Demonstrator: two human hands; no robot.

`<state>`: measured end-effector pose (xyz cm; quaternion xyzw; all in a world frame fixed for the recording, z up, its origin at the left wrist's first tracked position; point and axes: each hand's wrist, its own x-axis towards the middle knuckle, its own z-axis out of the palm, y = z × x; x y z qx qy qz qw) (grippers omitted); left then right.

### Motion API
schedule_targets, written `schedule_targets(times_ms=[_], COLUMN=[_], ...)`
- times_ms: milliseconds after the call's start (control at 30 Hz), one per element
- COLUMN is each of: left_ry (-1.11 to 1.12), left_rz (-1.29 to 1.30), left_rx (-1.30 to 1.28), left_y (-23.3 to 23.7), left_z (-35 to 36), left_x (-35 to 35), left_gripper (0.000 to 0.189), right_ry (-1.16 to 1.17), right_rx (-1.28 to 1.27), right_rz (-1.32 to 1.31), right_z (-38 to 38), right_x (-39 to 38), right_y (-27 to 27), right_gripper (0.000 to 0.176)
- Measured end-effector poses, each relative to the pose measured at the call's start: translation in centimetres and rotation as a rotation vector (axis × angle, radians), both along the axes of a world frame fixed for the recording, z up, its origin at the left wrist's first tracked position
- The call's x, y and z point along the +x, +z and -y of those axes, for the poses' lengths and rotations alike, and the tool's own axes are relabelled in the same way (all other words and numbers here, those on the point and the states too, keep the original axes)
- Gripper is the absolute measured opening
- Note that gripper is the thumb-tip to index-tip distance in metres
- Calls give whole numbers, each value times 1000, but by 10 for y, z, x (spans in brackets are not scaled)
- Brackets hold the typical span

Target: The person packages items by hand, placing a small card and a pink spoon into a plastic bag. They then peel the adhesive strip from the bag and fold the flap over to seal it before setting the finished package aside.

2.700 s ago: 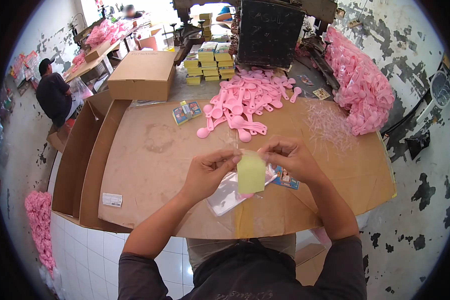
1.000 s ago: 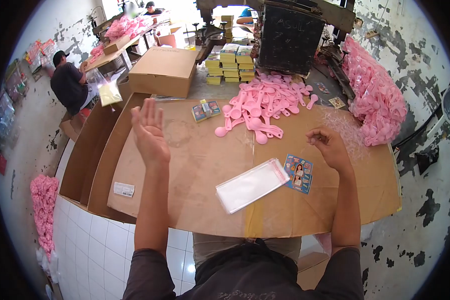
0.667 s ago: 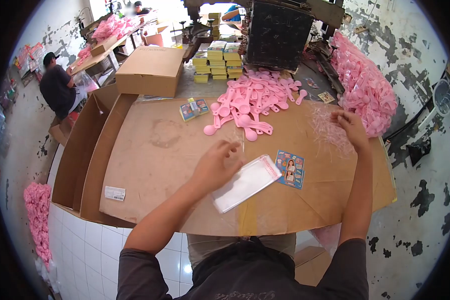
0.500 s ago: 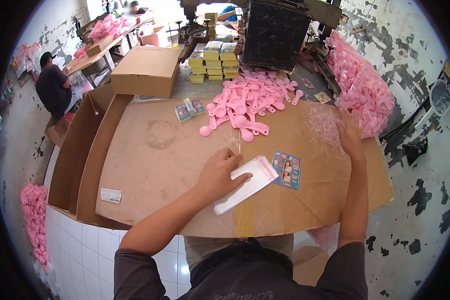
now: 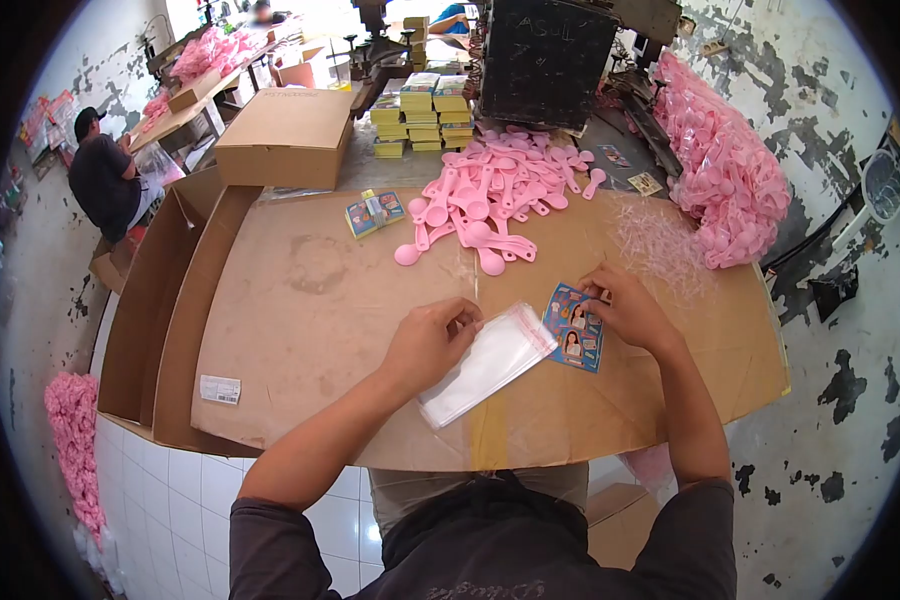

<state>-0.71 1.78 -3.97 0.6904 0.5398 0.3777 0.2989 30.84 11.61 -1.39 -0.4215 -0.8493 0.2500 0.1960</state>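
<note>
My left hand (image 5: 429, 343) rests on the near end of a stack of clear plastic bags (image 5: 490, 360) lying on the cardboard-covered table (image 5: 310, 330), its fingertips pinching at the top bag. My right hand (image 5: 625, 310) touches the upper edge of a small stack of printed picture cards (image 5: 571, 340) just right of the bags. A loose pile of pink plastic spoons (image 5: 490, 205) lies farther back on the table.
A heap of thin clear strips (image 5: 660, 245) lies right of the spoons. Bagged pink spoons (image 5: 725, 170) are piled at far right. A shut carton (image 5: 285, 135), yellow packs (image 5: 415, 120), another card pack (image 5: 374, 212) and a dark machine (image 5: 545, 60) stand behind. A person (image 5: 105, 185) sits at left.
My right hand came back from the clear strips at far right to the picture cards. My left hand stayed on the bags, now curling its fingers at the top one.
</note>
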Motion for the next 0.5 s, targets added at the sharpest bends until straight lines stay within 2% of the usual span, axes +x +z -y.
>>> schedule_targets(times_ms=[133,200,233,333,433,500], left_ry=[8,13,-2,-50,-75,-77], left_rz=[48,100,130,286,560,728], left_rx=[86,170,132,16,-129,-245], left_y=[4,-2,-5,-13,-13,-2], left_z=[1,-3,-4,-8,-11,-13], left_x=[1,1,0,-2,-7,-16], left_gripper=[10,7,7,8,14,20], right_ry=[55,38,31,242,397,383], right_rx=[33,-156,-250,-245,77,69], right_rz=[-59,-196,-265,-160,31,37], right_z=[0,13,17,23,18,17], right_x=[0,-11,-18,-38,-48,-47], right_y=[22,40,45,32,5,5], right_gripper=[17,16,16,16,16,17])
